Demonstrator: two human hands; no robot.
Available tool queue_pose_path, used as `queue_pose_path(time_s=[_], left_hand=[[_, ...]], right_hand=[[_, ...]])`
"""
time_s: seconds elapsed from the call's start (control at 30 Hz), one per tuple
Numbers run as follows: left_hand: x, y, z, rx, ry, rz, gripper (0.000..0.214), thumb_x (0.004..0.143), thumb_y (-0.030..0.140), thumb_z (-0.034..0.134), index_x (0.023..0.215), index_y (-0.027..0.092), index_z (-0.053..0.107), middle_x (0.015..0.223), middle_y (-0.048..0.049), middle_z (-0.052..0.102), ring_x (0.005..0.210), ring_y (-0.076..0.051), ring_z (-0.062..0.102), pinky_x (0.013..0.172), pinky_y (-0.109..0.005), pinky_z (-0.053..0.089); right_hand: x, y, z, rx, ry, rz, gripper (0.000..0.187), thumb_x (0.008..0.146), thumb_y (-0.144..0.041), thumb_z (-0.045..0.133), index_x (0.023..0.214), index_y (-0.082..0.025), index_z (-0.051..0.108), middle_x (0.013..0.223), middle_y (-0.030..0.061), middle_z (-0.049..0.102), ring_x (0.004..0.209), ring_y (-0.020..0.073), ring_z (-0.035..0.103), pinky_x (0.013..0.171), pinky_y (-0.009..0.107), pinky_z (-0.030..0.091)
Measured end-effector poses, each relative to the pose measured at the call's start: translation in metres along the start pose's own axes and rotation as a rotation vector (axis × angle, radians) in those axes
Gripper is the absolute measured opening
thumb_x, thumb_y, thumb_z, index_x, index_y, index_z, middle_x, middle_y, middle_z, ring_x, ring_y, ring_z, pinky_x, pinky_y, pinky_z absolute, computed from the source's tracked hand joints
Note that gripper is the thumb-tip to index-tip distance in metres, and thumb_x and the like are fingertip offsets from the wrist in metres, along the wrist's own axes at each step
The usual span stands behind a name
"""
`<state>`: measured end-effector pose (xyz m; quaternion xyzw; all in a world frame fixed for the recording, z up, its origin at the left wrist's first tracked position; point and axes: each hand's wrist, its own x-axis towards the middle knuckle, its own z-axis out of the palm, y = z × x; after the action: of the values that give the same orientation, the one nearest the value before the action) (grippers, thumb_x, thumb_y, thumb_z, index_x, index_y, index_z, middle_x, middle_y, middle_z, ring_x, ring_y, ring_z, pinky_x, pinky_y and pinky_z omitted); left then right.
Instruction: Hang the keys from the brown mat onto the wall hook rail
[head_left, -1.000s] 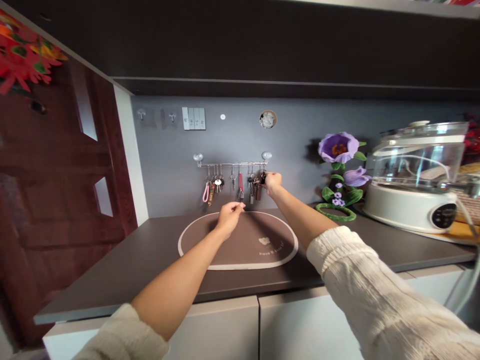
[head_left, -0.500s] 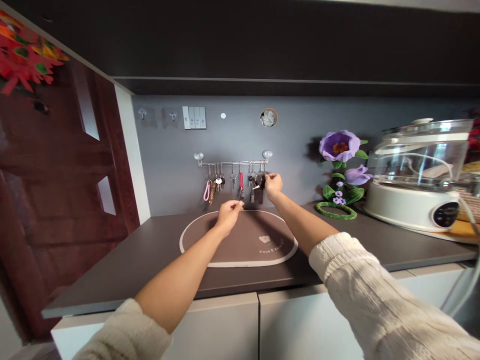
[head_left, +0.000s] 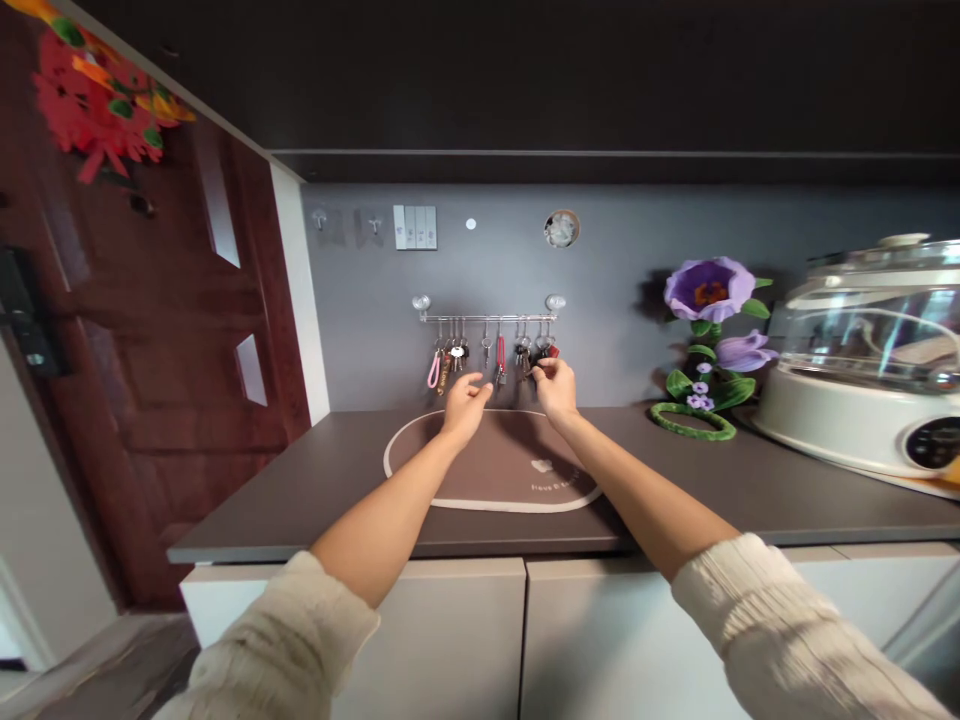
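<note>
A clear hook rail (head_left: pixel 487 319) on the grey wall carries several key bunches. From its left part hang a pink strap (head_left: pixel 434 371) and a bunch of keys (head_left: pixel 457 354). A red cord (head_left: pixel 501 352) with a small padlock hangs near the middle. My left hand (head_left: pixel 465 410) is in front of and below the rail, thumb and fingers apart, holding nothing. At the right end, my right hand (head_left: pixel 557 390) has its fingers curled together by the hanging keys (head_left: pixel 525 354) and a red item (head_left: pixel 553 351). What its fingertips pinch is partly hidden.
An oval brown mat (head_left: pixel 487 480) lies on the dark counter (head_left: pixel 300 490). To the right stand purple knitted flowers (head_left: pixel 709 290) and a white appliance with a clear tank (head_left: pixel 847 400). A dark shelf (head_left: pixel 525 90) overhangs; a brown door (head_left: pixel 195 400) is at left.
My left hand has opened its fingers and risen slightly. My right hand has come a little lower on the keys, uncovering the red item. The whole view has shifted somewhat.
</note>
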<state>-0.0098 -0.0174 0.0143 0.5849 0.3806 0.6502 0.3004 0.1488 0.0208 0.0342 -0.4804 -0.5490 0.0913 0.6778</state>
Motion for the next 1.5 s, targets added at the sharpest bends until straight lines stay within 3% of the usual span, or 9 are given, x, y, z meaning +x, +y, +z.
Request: queue_pose_path(time_s=[0.17,0.37,0.53,0.8,0.93,1.07,1.2,1.37,1.5], left_hand=[[-0.006,0.008,-0.004,0.169,-0.029,0.275,0.076,0.067,0.020,0.058,0.135,0.020,0.022,0.057,0.0067,0.048,0.054,-0.008,0.045,0.064,-0.023,0.039],[-0.011,0.008,-0.006,0.192,-0.163,0.290,0.098,0.066,0.013,0.057,0.137,0.022,-0.010,0.061,0.0072,0.050,0.055,-0.007,0.045,0.066,-0.022,0.039],[-0.010,-0.002,-0.010,0.180,-0.323,0.271,0.103,0.065,0.012,0.057,0.135,0.020,-0.018,0.063,0.0072,0.050,0.056,-0.006,0.045,0.064,-0.020,0.038],[-0.008,-0.007,-0.013,0.135,-0.337,0.231,0.104,0.065,0.014,0.058,0.134,0.020,-0.021,0.063,0.0074,0.049,0.055,-0.006,0.044,0.064,-0.021,0.038],[-0.007,-0.005,-0.012,0.177,-0.222,0.228,0.100,0.066,0.016,0.058,0.136,0.021,-0.013,0.063,0.0068,0.049,0.057,-0.007,0.046,0.066,-0.021,0.039],[0.000,-0.004,-0.015,0.336,0.104,0.161,0.091,0.068,0.027,0.060,0.139,0.022,0.003,0.075,0.0015,0.054,0.070,-0.012,0.051,0.075,-0.026,0.039],[0.021,-0.001,-0.029,0.506,0.376,0.011,0.086,0.065,0.038,0.062,0.136,0.020,0.017,0.108,-0.0088,0.052,0.105,-0.023,0.045,0.091,-0.034,0.031],[0.061,-0.006,-0.044,0.572,0.393,-0.134,0.092,0.056,0.045,0.068,0.132,0.021,0.022,0.126,-0.0152,0.039,0.117,-0.028,0.037,0.093,-0.036,0.029],[0.080,-0.015,-0.033,0.569,0.354,-0.180,0.096,0.051,0.047,0.070,0.130,0.021,0.023,0.127,-0.0167,0.038,0.116,-0.031,0.038,0.091,-0.039,0.031]], right_hand=[[-0.040,-0.023,-0.008,0.131,-0.250,-0.196,0.049,0.072,-0.031,0.052,0.119,-0.019,0.044,0.070,-0.0013,0.050,0.062,0.0128,0.045,0.070,0.031,0.042],[-0.051,-0.016,-0.017,0.185,-0.423,-0.225,0.084,0.069,-0.028,0.059,0.138,-0.022,0.012,0.079,0.0006,0.056,0.059,0.0124,0.044,0.067,0.031,0.044],[-0.047,-0.001,-0.018,0.225,-0.501,-0.195,0.093,0.066,-0.025,0.060,0.139,-0.017,0.003,0.076,-0.0004,0.055,0.057,0.0108,0.043,0.064,0.030,0.043],[-0.045,0.007,-0.018,0.226,-0.511,-0.188,0.096,0.067,-0.024,0.059,0.139,-0.015,-0.005,0.067,-0.0045,0.049,0.056,0.0102,0.042,0.063,0.027,0.041],[-0.044,0.006,-0.018,0.190,-0.474,-0.176,0.095,0.068,-0.026,0.058,0.139,-0.018,-0.004,0.067,-0.0048,0.050,0.056,0.0106,0.042,0.064,0.028,0.041],[-0.039,0.006,-0.018,0.063,-0.341,-0.157,0.089,0.069,-0.034,0.059,0.139,-0.019,0.006,0.080,0.0006,0.055,0.066,0.0139,0.050,0.073,0.033,0.042],[-0.016,0.013,-0.019,-0.069,-0.109,-0.064,0.097,0.059,-0.042,0.067,0.137,-0.017,0.015,0.110,0.0118,0.049,0.099,0.0238,0.047,0.089,0.041,0.035],[0.021,0.020,-0.009,-0.120,0.009,0.092,0.117,0.042,-0.047,0.075,0.137,-0.016,0.013,0.130,0.0188,0.029,0.121,0.0314,0.030,0.098,0.044,0.026],[0.030,0.016,0.015,-0.111,0.019,0.209,0.128,0.036,-0.048,0.077,0.138,-0.020,0.005,0.127,0.0202,0.030,0.118,0.0363,0.034,0.096,0.048,0.028]])
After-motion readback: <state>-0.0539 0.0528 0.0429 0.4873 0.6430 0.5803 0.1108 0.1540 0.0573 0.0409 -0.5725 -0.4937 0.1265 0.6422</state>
